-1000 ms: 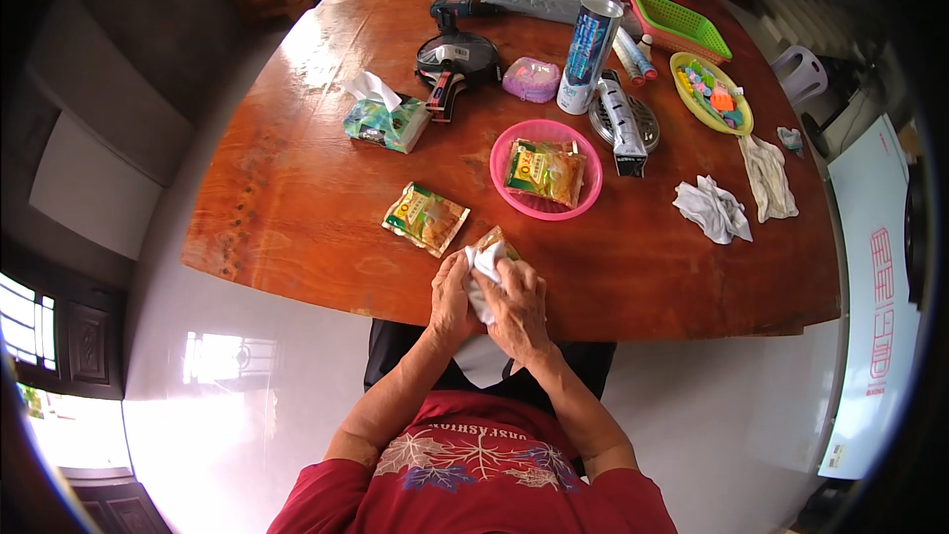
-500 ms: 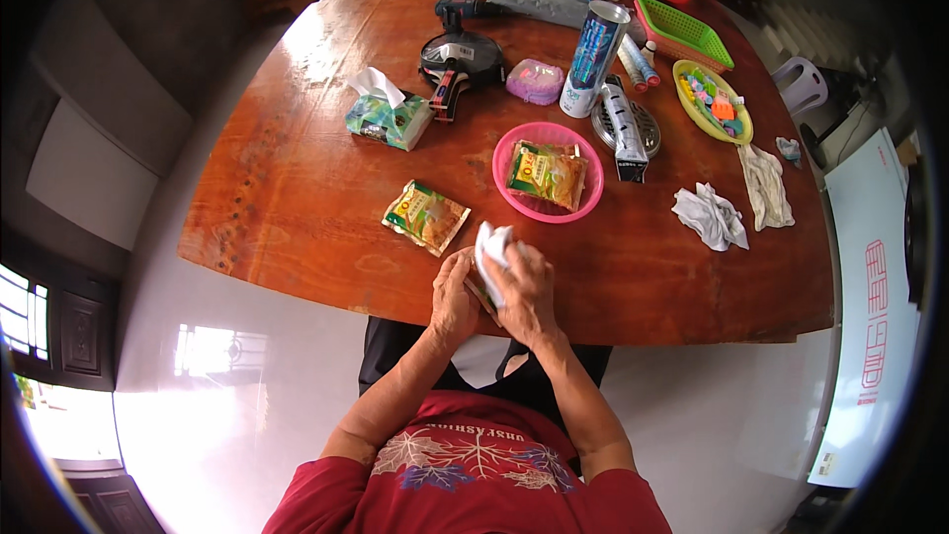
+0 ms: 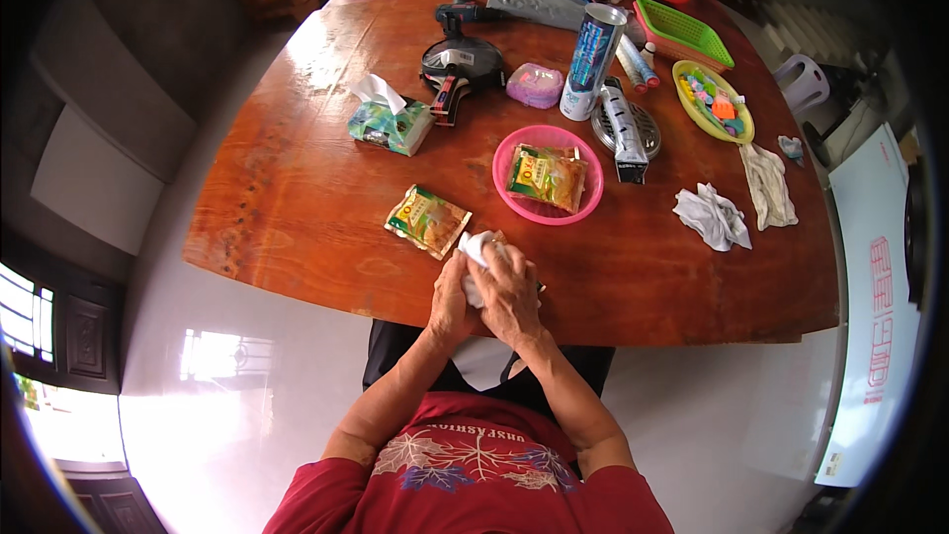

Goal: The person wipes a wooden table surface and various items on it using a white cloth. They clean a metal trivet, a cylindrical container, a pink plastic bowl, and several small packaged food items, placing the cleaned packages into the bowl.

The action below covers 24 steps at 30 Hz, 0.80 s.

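Observation:
Close to the table's near edge, my hands meet around a crumpled white cloth (image 3: 475,245). My right hand (image 3: 509,295) has its fingers curled over the cloth and presses it down. My left hand (image 3: 452,302) is closed beside it, gripping a packet that my right hand and the cloth mostly cover; only small bits of its edge show. Just beyond my left hand lies a yellow-green food packet (image 3: 427,222), flat on the table. To the right of that, a pink plastic basket (image 3: 500,194) holds similar packets (image 3: 547,179).
Farther back stand a tissue box (image 3: 390,127), a black paddle in its cover (image 3: 463,64), a purple pack (image 3: 535,86) and a tall blue tube (image 3: 593,64). On the right are a white rag (image 3: 712,218), white gloves (image 3: 768,188) and a yellow basket (image 3: 743,131).
My right hand has slid slightly left with the cloth, over the packet, which is now more covered. The cloth sits lower between my hands.

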Tool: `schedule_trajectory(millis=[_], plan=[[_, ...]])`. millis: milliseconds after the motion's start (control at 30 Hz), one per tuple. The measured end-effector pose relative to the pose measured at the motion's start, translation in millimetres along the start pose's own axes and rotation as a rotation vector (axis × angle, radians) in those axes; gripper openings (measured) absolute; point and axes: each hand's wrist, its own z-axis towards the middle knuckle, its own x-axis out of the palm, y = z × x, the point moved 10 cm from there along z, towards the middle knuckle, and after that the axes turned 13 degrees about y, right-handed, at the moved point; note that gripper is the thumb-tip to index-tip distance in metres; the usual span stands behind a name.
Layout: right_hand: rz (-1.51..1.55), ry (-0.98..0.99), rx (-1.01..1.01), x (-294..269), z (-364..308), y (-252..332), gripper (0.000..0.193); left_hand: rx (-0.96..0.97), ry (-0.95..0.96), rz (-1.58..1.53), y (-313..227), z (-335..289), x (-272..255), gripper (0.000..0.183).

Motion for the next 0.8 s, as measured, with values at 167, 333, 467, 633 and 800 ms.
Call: schedule_trajectory(millis=[167,333,467,633,800], plan=[[0.131,-0.104,0.246,-7,-9,-43,0.061,0.134,-0.039,0.007,-1,4,-5,0.022],[-0.020,0.018,0.109,-15,-53,-32,0.060,0.169,-0.096,0.114,-1,-2,-16,0.018],[0.130,0.075,-0.059,-21,-83,-23,0.044,0.142,-0.087,0.094,-6,-3,-5,0.018],[0.248,-0.048,0.013,-52,-86,-56,0.033,0.162,-0.007,0.132,-24,0,15,0.017],[0.155,-0.172,0.282,-47,-94,-101,0.036,0.276,-0.051,0.200,-68,36,59,0.016]])
